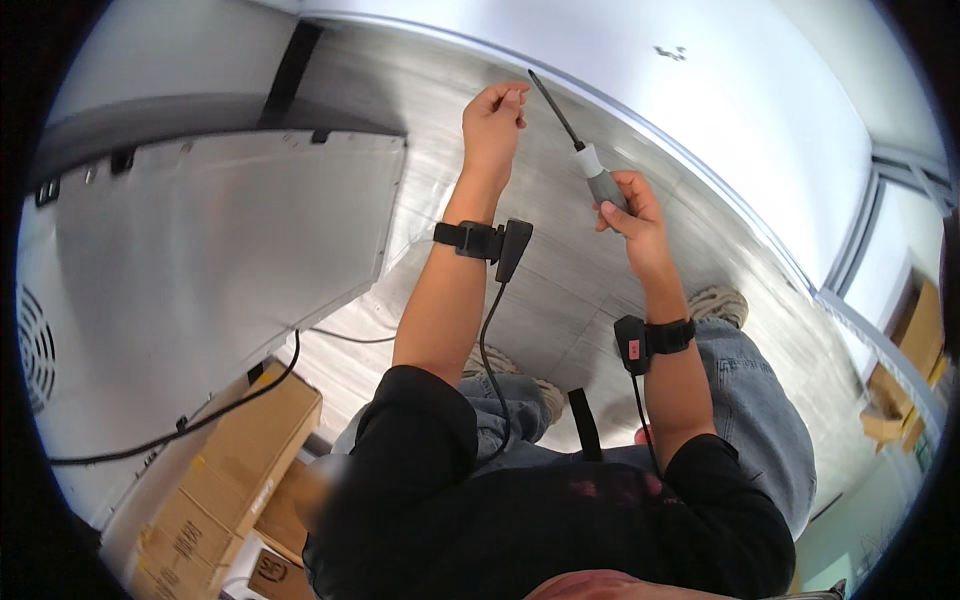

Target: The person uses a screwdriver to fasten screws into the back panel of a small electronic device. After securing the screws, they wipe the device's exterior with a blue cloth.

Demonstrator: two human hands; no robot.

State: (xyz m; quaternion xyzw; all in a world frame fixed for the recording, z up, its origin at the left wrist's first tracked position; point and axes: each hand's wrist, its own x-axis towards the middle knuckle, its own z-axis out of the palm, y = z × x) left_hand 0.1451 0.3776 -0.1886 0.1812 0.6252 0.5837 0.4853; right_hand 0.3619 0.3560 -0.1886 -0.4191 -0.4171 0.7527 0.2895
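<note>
My right hand (634, 218) is wrapped round the grey and white handle of a screwdriver (600, 180). Its long dark shaft slants up and to the left, toward the white wall. Just left of the screwdriver's tip is my left hand (494, 122), its fingers bent and drawn together as in a pinch. Whatever those fingers may hold is too small or hidden to make out. They look close to the tip, but I cannot tell whether they touch it. A black strap with a small black device and a cable sits on each wrist.
To the left stands a large metal-panelled appliance (230, 230) with a round vent, a black cable (240, 405) running across its lower side. Cardboard boxes (215, 490) lie below it. A white wall panel (690, 110) rises ahead, above the grey plank floor (560, 300). More cardboard (910, 340) is at far right.
</note>
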